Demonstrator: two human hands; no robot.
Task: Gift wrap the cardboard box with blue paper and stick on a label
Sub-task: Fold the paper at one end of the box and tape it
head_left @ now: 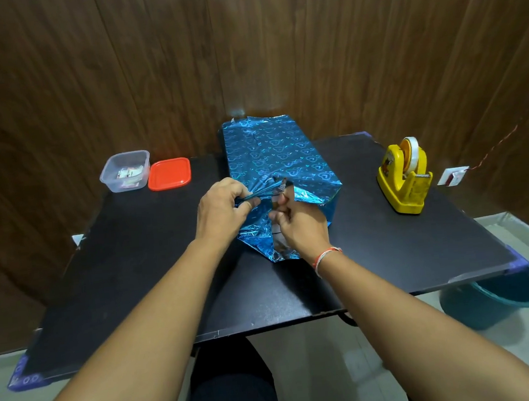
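Box [271, 154] mostly wrapped; near-end paper [260, 233] was pinched by left hand [222, 209] and right hand [301, 226]; taping, label judged outstanding.

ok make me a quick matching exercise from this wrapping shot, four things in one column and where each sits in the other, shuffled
Things:
1. tape dispenser
2. red lid
3. clear tub
4. bucket

Places:
a. far left of the table, lid off
b. on the floor under the table's right corner
c. right side of the table
d. flat on the table, just right of the tub

Pairs: 1-c, 2-d, 3-a, 4-b
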